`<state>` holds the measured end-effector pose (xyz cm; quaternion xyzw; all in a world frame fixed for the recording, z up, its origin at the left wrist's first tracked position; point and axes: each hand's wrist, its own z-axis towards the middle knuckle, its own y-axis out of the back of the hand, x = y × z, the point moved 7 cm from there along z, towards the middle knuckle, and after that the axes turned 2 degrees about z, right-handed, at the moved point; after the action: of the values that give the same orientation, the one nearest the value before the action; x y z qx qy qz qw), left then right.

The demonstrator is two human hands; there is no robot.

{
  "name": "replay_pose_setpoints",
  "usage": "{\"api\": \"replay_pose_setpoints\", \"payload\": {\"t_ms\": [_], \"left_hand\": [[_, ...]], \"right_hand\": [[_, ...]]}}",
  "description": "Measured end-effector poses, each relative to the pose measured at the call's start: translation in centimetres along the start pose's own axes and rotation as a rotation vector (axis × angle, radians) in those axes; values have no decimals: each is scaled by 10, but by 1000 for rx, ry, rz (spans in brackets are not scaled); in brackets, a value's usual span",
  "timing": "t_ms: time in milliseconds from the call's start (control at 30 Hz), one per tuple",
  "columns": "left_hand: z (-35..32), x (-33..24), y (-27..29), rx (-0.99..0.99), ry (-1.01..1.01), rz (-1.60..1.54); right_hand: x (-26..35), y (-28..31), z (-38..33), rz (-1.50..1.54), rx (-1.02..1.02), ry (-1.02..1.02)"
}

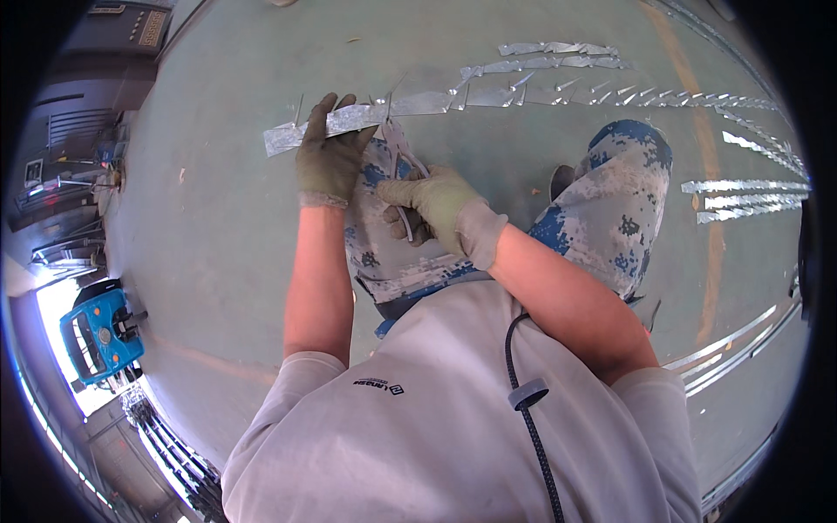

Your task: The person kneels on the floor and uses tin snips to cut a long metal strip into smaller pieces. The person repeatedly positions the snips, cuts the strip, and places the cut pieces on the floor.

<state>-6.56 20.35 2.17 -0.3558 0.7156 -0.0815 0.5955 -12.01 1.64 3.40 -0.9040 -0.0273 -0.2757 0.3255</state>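
A long shiny metal strip with pointed barbs along it lies over my left knee and runs to the right across the green floor. My left hand, in a grey-green glove, presses down on the strip's left end with fingers spread over it. Just to its right, my right hand, also gloved, is closed on the handles of metal snips whose blades point up at the strip. Both hands sit above my thigh in blue-and-white camouflage trousers.
More barbed metal strips lie on the floor at the top and at the right. Long metal bars lie at lower right. A blue vehicle stands far left near machinery.
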Motion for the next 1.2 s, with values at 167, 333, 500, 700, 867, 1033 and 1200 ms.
{"api": "replay_pose_setpoints", "payload": {"t_ms": [167,333,500,700,867,1033,1200], "left_hand": [[2,-4,1,2,21,-31],[5,-9,3,4,20,-52],[5,-8,8,-71,-53,-24],[3,-9,1,-63,-47,10],[5,-8,2,-103,-38,-11],[1,-11,7,-57,-39,-50],[-1,-12,-3,-56,-57,-10]], "right_hand": [[-5,6,5,78,35,-57],[-9,10,2,179,74,-109],[-19,17,1,288,151,-137],[-2,44,2,397,-76,143],[-3,29,26,217,-65,202],[5,19,5,104,-84,-19],[16,30,1,276,-122,134]]}}
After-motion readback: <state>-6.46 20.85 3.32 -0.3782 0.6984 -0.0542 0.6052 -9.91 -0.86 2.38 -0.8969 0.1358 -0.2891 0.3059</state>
